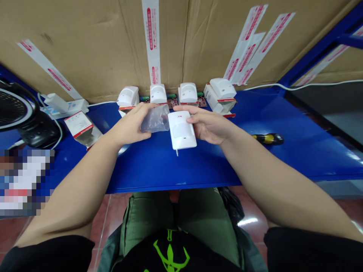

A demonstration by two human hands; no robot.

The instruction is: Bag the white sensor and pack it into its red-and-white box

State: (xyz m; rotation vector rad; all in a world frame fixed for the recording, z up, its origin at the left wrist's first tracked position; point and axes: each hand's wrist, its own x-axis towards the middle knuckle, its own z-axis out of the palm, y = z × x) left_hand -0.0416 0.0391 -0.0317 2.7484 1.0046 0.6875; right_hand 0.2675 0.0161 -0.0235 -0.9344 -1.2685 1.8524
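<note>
Over the blue table (153, 168), my right hand (211, 124) grips a white motion sensor (182, 132) between thumb and fingers, its front turned up. A thin pale piece sticks out below its lower edge. My left hand (133, 122) is closed on a clear plastic bag (157, 120), right beside the sensor. What the bag contains, if anything, I cannot make out. Behind my hands, more white motion sensors stand in a row: one sensor (128, 96) at the left, two (158, 93) in the middle, and another (222, 88) on a small carton (217, 102).
An open small box (82, 128) lies at the left, near a power strip (66, 107) and a black fan (31, 113). To the right is a black-and-yellow screwdriver (269, 138). Cardboard (93, 45) with printed tape forms the back wall. A white cable (312, 85) runs along the right rear.
</note>
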